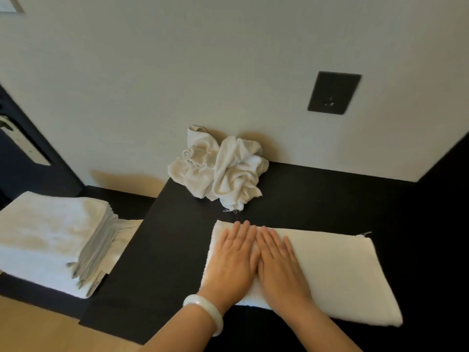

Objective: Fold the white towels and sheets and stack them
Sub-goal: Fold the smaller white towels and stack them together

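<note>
white towel (pixel 330 273) under both hands

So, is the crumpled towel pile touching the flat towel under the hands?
Apart. The head view shows a strip of dark table between the crumpled towel pile and the far edge of the flat towel.
</note>
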### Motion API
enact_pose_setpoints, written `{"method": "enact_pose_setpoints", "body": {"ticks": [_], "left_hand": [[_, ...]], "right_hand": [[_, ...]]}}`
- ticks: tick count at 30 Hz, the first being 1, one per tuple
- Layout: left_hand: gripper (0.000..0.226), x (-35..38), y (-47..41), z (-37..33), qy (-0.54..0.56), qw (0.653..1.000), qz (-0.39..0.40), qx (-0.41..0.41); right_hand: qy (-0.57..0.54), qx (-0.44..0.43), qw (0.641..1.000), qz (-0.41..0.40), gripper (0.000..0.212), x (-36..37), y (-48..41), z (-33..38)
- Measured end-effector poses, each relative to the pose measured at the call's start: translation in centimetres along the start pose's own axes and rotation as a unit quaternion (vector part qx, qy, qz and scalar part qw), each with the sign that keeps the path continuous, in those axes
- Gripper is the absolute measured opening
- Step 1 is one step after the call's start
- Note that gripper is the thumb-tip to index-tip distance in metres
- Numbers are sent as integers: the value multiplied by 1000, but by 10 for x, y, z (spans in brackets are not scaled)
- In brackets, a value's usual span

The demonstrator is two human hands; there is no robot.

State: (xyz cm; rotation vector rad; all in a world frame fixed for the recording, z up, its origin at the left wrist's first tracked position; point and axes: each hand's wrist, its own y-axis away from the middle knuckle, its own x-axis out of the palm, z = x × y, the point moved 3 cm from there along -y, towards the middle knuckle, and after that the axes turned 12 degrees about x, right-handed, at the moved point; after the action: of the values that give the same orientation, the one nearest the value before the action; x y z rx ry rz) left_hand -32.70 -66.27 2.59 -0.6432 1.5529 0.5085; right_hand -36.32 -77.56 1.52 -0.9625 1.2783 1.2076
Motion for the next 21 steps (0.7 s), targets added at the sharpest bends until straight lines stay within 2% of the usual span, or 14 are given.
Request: {"method": "enact_pose_setpoints", "body": {"ticks": [3,6,9,11,13,14,16,19,21], "left_hand": [[66,7,2,3,16,999,4,-35],[65,10,-2,3,13,999,7,-50],[64,11,-1,2,19,998,10,-60],[67,10,-1,2,19,998,-1,-55],[68,10,-2,1,28,998,-7,-55],[66,11,-3,1,31,998,-7,-56],[61,12,-3,0,29,998,-1,-60],[60,10,-2,1,20,998,3,-60],[60,9,-2,1,25,998,2,-59]], "right_hand": [[-18,22,1000,-12,64,3,10,-37],[-43,127,991,-31,65,4,23,-96],[-1,229,973,-37,68,0,38,-151],[22,282,959,-20,69,-9,39,-167],[41,309,949,-37,70,-21,31,-159],[38,296,953,-59,70,-26,25,-145],[-6,205,976,-75,70,-29,14,-103],[-19,24,999,-16,72,-10,14,-42],[-21,13,1000,-9,66,-1,17,-54]]}}
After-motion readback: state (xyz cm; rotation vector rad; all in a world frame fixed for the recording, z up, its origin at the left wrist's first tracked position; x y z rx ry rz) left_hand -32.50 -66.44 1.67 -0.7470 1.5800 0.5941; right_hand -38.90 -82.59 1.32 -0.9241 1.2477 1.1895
